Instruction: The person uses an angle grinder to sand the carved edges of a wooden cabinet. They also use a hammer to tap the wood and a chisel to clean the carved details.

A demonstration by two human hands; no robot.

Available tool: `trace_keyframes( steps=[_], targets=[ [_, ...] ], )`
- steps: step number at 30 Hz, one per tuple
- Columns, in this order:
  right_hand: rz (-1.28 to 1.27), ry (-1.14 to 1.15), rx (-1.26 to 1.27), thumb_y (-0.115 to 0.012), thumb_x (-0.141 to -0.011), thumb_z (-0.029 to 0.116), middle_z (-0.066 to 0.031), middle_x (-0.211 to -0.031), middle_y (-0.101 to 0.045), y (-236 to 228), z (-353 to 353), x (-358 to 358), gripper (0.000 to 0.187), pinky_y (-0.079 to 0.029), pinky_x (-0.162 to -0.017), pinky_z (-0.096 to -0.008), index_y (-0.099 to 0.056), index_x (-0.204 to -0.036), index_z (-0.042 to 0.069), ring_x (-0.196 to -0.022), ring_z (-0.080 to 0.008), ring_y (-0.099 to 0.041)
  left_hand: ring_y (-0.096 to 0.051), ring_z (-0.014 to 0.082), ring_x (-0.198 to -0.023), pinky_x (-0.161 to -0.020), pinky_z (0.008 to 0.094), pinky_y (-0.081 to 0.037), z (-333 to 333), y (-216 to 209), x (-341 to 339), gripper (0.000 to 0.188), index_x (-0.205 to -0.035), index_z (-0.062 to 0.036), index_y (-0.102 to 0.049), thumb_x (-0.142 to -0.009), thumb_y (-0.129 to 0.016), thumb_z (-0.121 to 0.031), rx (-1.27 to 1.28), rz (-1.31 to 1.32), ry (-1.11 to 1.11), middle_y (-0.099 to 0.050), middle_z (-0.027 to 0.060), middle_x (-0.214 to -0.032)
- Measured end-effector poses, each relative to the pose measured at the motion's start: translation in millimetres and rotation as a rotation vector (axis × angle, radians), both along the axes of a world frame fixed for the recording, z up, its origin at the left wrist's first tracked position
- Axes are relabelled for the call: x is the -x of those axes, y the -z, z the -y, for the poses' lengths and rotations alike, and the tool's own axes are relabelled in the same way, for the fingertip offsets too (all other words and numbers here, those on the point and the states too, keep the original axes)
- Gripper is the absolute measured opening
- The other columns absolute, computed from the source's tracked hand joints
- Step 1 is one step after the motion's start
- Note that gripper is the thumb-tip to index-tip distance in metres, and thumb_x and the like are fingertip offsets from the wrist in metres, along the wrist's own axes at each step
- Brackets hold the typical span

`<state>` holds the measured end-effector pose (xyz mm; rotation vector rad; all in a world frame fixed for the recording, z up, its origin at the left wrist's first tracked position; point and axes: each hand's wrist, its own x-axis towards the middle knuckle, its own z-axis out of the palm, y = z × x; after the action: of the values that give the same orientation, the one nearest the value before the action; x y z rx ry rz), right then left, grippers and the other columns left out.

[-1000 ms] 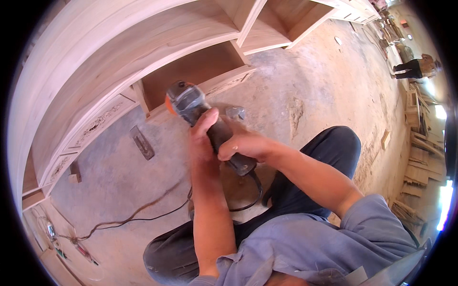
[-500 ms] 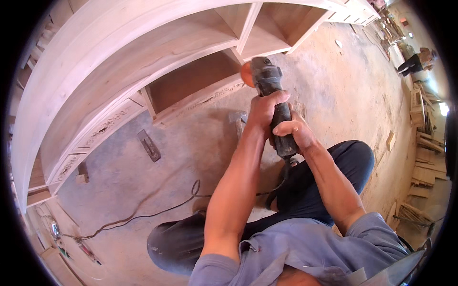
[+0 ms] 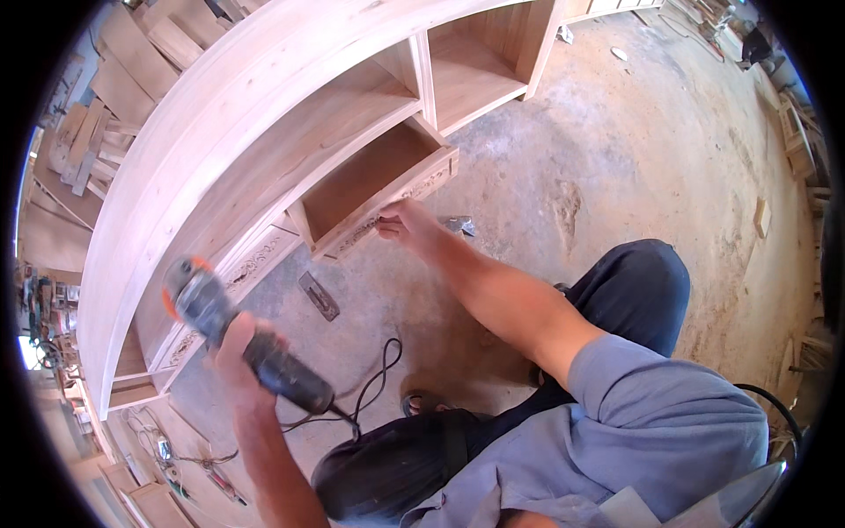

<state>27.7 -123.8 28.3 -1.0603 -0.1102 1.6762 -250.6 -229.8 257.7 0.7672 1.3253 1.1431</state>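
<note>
My left hand [image 3: 242, 356] is closed around the dark body of an angle grinder [image 3: 286, 374], held up at the left in front of the cabinet. Its orange disc end points up toward the wood, and its head is slightly smeared by motion. A black cord runs from its lower end. My right hand [image 3: 409, 227] reaches to the carved front of a pulled-out drawer [image 3: 374, 204], fingers bent and closed at its lower edge. The fingertips are partly hidden. The drawer, with a bare brown bottom, sticks out of a long pale wooden cabinet [image 3: 185, 167].
On the concrete floor lie a dark flat tool [image 3: 319, 297] and a hammer [image 3: 459, 225], partly behind my right arm. The cord [image 3: 387, 361] loops near my foot. Wood pieces [image 3: 132, 75] are stacked behind the cabinet; a small wood block [image 3: 761, 217] lies at right.
Both hands were on the grinder in the middle. Now my left hand alone has carried it left, and my right hand has let go and reached to the drawer front. The view has shifted.
</note>
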Motion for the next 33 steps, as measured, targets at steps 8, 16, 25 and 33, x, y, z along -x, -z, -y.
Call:
trace_keyframes(
  steps=[8, 16, 25, 33],
  targets=[
    [0.147, -0.013, -0.205, -0.06, -0.082, 0.004, -0.0108, -0.088, -0.063, 86, -76, 5, 0.01, -0.049, -0.068, -0.0347, -0.064, -0.091, 0.002, -0.078, -0.0234, -0.061, -0.062, 0.0243, -0.058, -0.057, 0.0356, -0.052, 50, 33, 48, 0.024, -0.089, -0.0005, -0.058, -0.082, -0.068, -0.022, 0.041, -0.16, -0.213, -0.061, 0.0119, -0.071],
    [0.138, 0.02, -0.421, -0.061, -0.088, 0.002, -0.0124, -0.107, -0.065, 102, -147, 0, 0.021, -0.05, -0.081, -0.0444, -0.062, -0.109, 0.002, -0.091, -0.0269, -0.062, -0.062, 0.0242, -0.06, -0.059, 0.0369, -0.052, 61, 94, 76, 0.026, -0.089, -0.0018, -0.06, -0.083, -0.071, -0.025, 0.141, -0.096, -0.237, -0.062, 0.0097, -0.073],
    [-0.045, 0.155, -0.045, -0.061, -0.089, 0.002, -0.0203, -0.118, -0.059, 39, -130, 31, 0.031, -0.05, -0.09, -0.0443, -0.054, -0.12, -0.001, -0.107, -0.0339, -0.058, -0.063, 0.0242, -0.06, -0.059, 0.0367, -0.052, 75, 94, 75, 0.025, -0.089, 0.001, -0.06, -0.081, -0.071, -0.02, 0.245, -0.084, -0.332, -0.063, 0.0115, -0.073],
    [-0.092, 0.282, -0.007, -0.056, -0.083, -0.009, -0.017, -0.109, -0.06, 68, -147, 11, 0.027, -0.05, -0.087, -0.0393, -0.057, -0.109, -0.003, -0.102, -0.0319, -0.06, -0.063, 0.0228, -0.059, -0.059, 0.0354, -0.053, 74, 102, 57, 0.023, -0.089, 0.0004, -0.061, -0.079, -0.071, -0.018, 0.275, -0.023, -0.306, -0.063, 0.0101, -0.072]
  ],
)
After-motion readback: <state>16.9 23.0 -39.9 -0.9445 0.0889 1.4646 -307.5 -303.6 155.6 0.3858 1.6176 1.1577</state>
